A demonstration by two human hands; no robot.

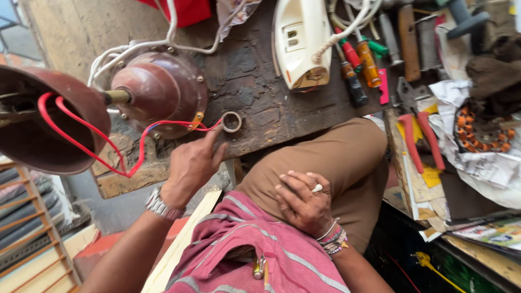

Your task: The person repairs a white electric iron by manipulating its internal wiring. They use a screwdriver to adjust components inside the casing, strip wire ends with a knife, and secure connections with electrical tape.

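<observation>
Here the left hand [190, 165] reaches up to the edge of the dark, worn wooden bench [255, 87], its fingers stretched out and holding nothing, the forefinger tip at a small pale metal ring [232, 121] that lies flat on the boards. The right hand [304, 203] rests open and idle on the thigh in tan trousers [336, 163].

Just beside the ring sits the dark red domed metal motor housing of a ceiling fan [160, 89], with red and blue wires [108, 146] looping loose from its rim to a dark red cup-shaped canopy [49, 119] on the rod. Judging by the free wires and the ring lying apart, the fan is opened up and not yet put back together; the work looks midway.

Farther off lie a cream clothes iron [301, 40], screwdrivers with red and orange handles [361, 59], red-handled pliers [420, 138] and a copper-wound stator [483, 130] on newspaper.

The canopy is cut off at the left edge, and whether the forefinger touches the ring or stops short is hard to tell.
</observation>
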